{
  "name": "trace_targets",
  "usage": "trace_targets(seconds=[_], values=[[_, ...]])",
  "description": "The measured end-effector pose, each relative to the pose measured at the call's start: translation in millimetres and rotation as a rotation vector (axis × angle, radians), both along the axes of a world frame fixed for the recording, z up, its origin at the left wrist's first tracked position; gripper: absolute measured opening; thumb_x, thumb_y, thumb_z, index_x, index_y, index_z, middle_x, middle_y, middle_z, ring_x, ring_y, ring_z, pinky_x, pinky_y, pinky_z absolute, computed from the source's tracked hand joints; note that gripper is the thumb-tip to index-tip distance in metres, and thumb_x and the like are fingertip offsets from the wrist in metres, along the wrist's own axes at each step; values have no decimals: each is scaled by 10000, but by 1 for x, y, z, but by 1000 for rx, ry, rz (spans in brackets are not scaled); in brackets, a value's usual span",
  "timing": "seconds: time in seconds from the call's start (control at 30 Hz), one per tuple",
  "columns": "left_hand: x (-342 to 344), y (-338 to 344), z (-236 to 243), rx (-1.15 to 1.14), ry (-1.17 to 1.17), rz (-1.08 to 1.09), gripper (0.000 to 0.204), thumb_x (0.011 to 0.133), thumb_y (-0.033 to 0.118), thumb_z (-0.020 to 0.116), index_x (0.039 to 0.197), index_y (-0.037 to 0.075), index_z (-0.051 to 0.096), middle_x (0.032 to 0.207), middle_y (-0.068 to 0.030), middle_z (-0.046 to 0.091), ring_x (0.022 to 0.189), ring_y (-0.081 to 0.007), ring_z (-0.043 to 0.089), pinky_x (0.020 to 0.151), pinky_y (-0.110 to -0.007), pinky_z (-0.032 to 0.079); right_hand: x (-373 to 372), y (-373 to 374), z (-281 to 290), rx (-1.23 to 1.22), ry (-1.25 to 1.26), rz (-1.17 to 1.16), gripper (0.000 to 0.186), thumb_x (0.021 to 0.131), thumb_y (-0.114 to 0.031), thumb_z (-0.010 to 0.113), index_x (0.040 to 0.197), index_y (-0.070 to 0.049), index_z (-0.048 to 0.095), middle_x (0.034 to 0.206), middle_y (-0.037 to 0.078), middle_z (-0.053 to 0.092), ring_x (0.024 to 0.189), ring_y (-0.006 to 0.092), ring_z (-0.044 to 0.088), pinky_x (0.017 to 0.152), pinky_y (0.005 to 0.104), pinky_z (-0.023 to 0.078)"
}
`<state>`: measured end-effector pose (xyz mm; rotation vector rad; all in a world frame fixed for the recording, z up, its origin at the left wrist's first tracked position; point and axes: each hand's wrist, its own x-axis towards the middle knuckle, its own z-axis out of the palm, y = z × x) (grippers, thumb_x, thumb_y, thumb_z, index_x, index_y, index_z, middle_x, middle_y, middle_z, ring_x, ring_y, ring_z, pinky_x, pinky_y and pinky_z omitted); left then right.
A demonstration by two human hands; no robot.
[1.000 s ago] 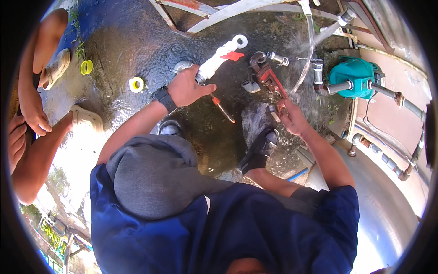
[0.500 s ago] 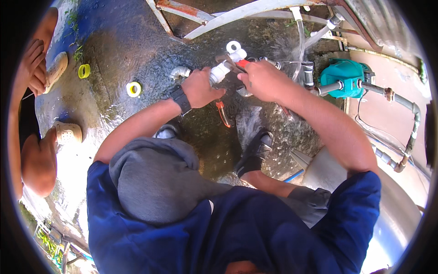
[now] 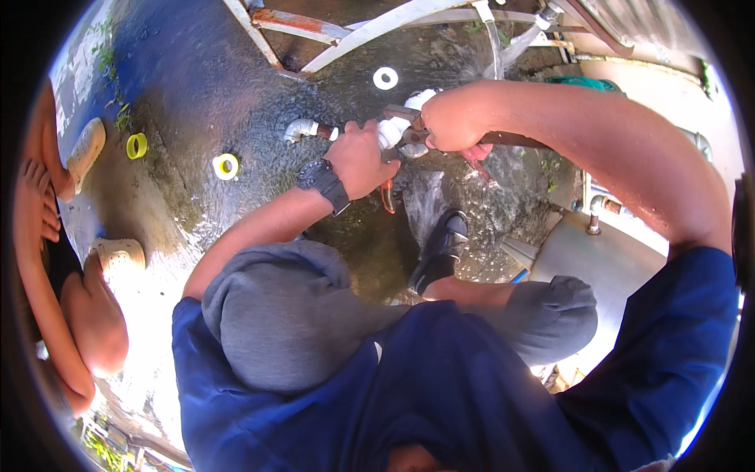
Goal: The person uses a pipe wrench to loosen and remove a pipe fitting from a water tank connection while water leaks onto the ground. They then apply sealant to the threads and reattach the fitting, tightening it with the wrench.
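Note:
My left hand (image 3: 362,161), with a black watch on its wrist, is closed around a white plastic pipe fitting (image 3: 391,132). My right hand (image 3: 458,116) grips a pair of pliers (image 3: 412,137), whose dark metal jaws sit around the fitting. A red handle (image 3: 478,155) shows below that hand. More white fitting (image 3: 421,99) appears beyond the jaws, partly hidden by my fingers. Close to the left hand, a grey elbow (image 3: 300,129) with a short pipe end lies on the wet ground. An orange-handled tool (image 3: 388,198) is partly visible below the hands.
Tape rolls lie on the ground: one white (image 3: 385,78), one yellow and white (image 3: 226,166), plus a yellow ring (image 3: 137,145). A metal frame (image 3: 370,35) stands ahead, near spraying water. My right arm mostly covers a teal pump (image 3: 586,82). Another person's legs (image 3: 94,315) are at left.
My right forearm has swung up and outward, turning the pliers around the fitting and covering most of the pump. My left hand keeps its hold. The whole view has shifted slightly.

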<state>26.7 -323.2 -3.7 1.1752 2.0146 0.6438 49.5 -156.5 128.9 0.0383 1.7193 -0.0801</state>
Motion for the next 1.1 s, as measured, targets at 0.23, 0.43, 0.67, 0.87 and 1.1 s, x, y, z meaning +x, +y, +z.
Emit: trace_targets(seconds=[0.23, 0.43, 0.67, 0.87, 1.1], values=[[0, 5, 0, -35, -6, -20, 703, 770, 401, 801, 1210, -76, 529, 1065, -330, 600, 954, -471, 653, 820, -499, 554, -10, -12, -18, 54, -169, 112, 378, 941, -132, 428, 746, 33, 706, 654, 116, 702, 646, 226, 700, 634, 390, 564], [-6, -2, -2, -29, -52, -4, 706, 771, 387, 798, 1218, -87, 528, 1084, -345, 594, 1017, -482, 624, 860, -497, 538, 26, -21, -25, 64, 44, -104, 248, 805, -123, 553, 669, -44, 745, 664, 65, 719, 676, 211, 700, 644, 385, 550], [-4, -8, -11, 33, -1, -8, 739, 782, 362, 795, 1284, -98, 509, 1054, -346, 603, 1029, -451, 615, 864, -493, 523, 48, -16, -23, 145, -52, -467, 245, 800, -112, 562, 653, -14, 732, 671, 109, 713, 617, 223, 689, 578, 376, 567], [-8, -12, -24, 117, 67, 46, 741, 786, 354, 799, 1284, -110, 508, 926, -314, 627, 750, -408, 657, 754, -474, 537, 70, -21, -42, -57, 220, -399, 442, 986, -212, 482, 754, 125, 648, 554, 208, 607, 523, 354, 650, 605, 466, 547], [-13, -14, -25, 59, -51, 84, 703, 794, 359, 789, 1279, -77, 528, 899, -261, 638, 746, -354, 663, 730, -462, 526, 89, -31, -49, -49, 526, -429, 217, 846, -137, 603, 841, 39, 730, 853, 224, 702, 789, 361, 707, 706, 441, 557]])
